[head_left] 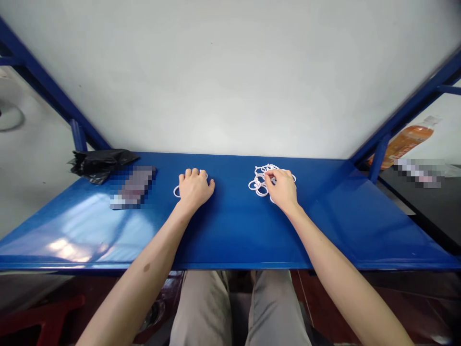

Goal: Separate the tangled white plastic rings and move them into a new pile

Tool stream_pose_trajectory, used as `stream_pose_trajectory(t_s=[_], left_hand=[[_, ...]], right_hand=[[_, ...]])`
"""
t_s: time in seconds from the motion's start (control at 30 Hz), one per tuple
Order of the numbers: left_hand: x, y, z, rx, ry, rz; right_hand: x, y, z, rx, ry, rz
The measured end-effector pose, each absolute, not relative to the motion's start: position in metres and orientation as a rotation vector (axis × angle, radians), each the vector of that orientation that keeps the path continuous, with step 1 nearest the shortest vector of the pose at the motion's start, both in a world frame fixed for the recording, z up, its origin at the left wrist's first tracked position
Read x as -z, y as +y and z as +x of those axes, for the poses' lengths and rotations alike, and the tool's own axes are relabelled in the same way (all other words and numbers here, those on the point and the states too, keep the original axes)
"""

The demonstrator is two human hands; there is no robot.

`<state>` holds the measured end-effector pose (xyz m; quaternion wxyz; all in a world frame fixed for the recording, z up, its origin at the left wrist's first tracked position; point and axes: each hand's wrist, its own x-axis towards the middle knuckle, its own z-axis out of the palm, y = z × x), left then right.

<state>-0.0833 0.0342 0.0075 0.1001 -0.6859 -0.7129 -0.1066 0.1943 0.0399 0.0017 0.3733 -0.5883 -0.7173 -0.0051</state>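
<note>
On the left part of the blue table [230, 230], my left hand [196, 186] rests palm down over a white loop [176, 191]. Its thumb is spread apart and its fingers are bent with their tips hidden. More white shows just above the knuckles. To the right, my right hand [283, 186] bends over a loose pile of white knotted loops [261, 191], which look like hair ties. Thumb and index finger meet in a pinch at the pile's middle; a loop appears to be between them, though its grip point is partly covered.
A crumpled black plastic bag [99, 163] and a blurred flat dark object [135, 187] lie at the table's left. Blue metal posts [379, 158] rise at both sides before a pale wall [230, 77]. An orange drink bottle [408, 142] leans at the far right.
</note>
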Motion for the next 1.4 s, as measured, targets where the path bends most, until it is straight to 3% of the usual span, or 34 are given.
stream_pose_trajectory(t_s=[0.23,0.37,0.5,0.6,0.7,0.9,1.1,1.4], left_hand=[[-0.002,0.037,-0.088,0.345,-1.991,-2.082],[-0.006,0.034,-0.079,0.608,-1.754,-2.234],[-0.014,0.021,-0.058,0.924,-1.216,-2.457],[-0.017,0.013,-0.045,0.967,-0.929,-2.517],[-0.015,0.008,-0.039,1.006,-0.813,-2.528],[-0.01,0.007,-0.038,1.35,-1.172,-2.456],[-0.009,0.005,-0.035,1.17,-1.549,-2.751],[-0.007,-0.006,-0.035,1.12,-1.349,-2.718]], right_hand=[[-0.005,0.035,0.195,0.057,-1.859,-1.423],[-0.011,0.024,0.186,0.021,-1.881,-1.295],[-0.013,0.01,0.168,-0.326,-1.878,-1.187],[-0.011,0.005,0.157,-0.625,-1.782,-1.163],[-0.008,0.004,0.152,-0.693,-1.732,-1.144],[-0.009,0.003,0.155,-0.546,-1.798,-1.136],[-0.007,0.0,0.154,-0.421,-1.896,-1.083],[-0.011,-0.013,0.156,-0.177,-2.047,-0.881]])
